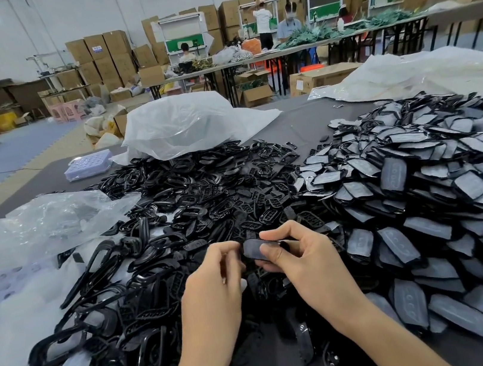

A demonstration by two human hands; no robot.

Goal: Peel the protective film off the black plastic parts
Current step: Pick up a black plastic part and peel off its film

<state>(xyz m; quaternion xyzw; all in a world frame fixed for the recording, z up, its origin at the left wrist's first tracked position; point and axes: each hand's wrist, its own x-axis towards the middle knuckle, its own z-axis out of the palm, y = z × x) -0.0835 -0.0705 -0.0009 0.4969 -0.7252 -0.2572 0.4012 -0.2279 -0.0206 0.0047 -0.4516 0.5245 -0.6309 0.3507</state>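
The left hand [215, 269] curls against the left end of the black plastic part [255, 250]; I cannot tell if it pinches film. The right hand [303, 256] pinches that part, near centre. It looks light, stiff and slick, so grip its edges and lift the thin film from a corner. Filmed parts [422, 187] are heaped to the right.

one view only, from a wide-angle camera worn on the person's head. it faces forward and down across the counter [303, 123], sitting close above the left hand [216, 277] and the right hand [301, 255], with both forearms entering from the bottom edge. farther off it takes in a hall with stacked cardboard boxes [107, 46].
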